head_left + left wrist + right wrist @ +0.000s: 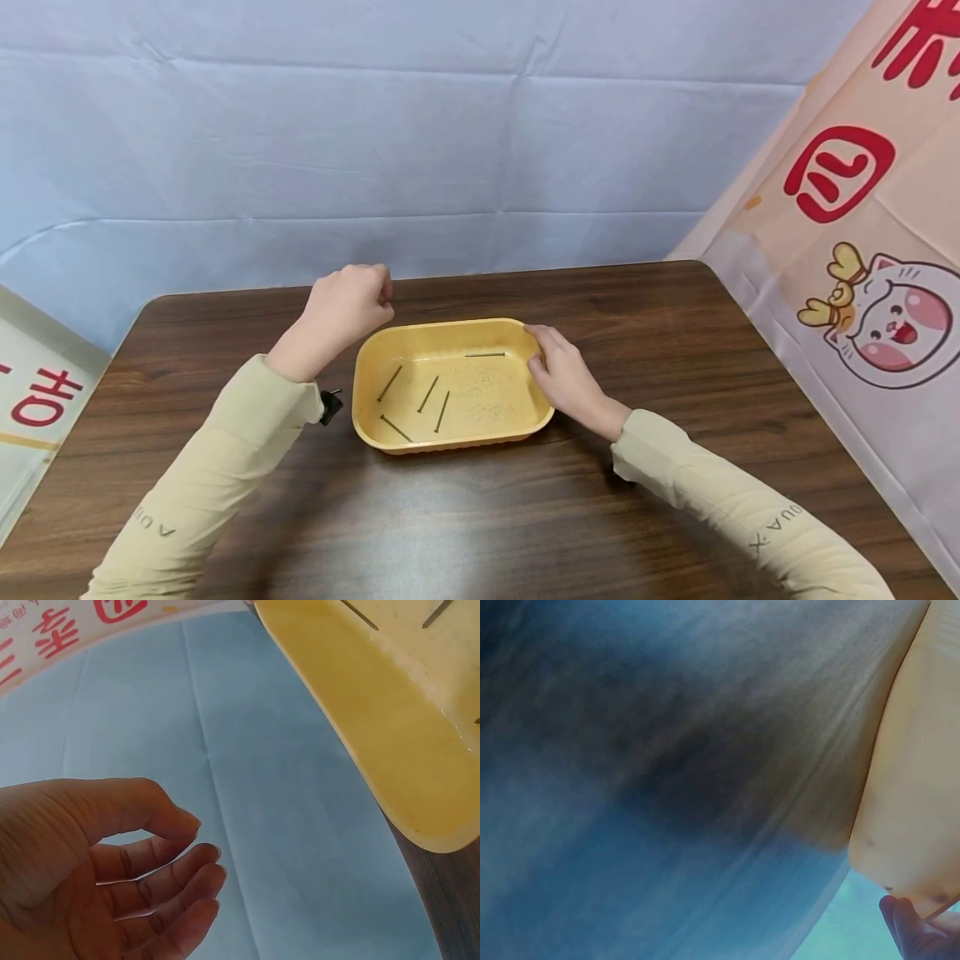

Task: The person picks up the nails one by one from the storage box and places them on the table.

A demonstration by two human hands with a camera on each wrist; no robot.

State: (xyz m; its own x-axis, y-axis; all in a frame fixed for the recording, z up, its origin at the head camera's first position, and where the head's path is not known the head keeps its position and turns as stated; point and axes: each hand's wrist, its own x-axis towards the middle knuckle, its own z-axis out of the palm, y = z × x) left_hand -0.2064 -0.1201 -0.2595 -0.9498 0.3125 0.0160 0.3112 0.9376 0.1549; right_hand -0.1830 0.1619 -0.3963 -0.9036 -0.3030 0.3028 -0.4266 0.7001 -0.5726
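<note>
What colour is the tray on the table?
The tray is yellow, which shows best in the head view.

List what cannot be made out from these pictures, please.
- Head: slim dark metal fasteners, too small to show threads.
- Left wrist: rounded yellow plastic tray, cropped by top and right edges.
- Right wrist: tray interior, hidden by its wall; right hand, cropped by lower edge.

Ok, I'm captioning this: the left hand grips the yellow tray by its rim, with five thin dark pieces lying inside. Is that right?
Wrong hand: the head view shows the right hand gripping the yellow tray by its rim, with five thin dark pieces lying inside. The left hand is apart from it.
</note>
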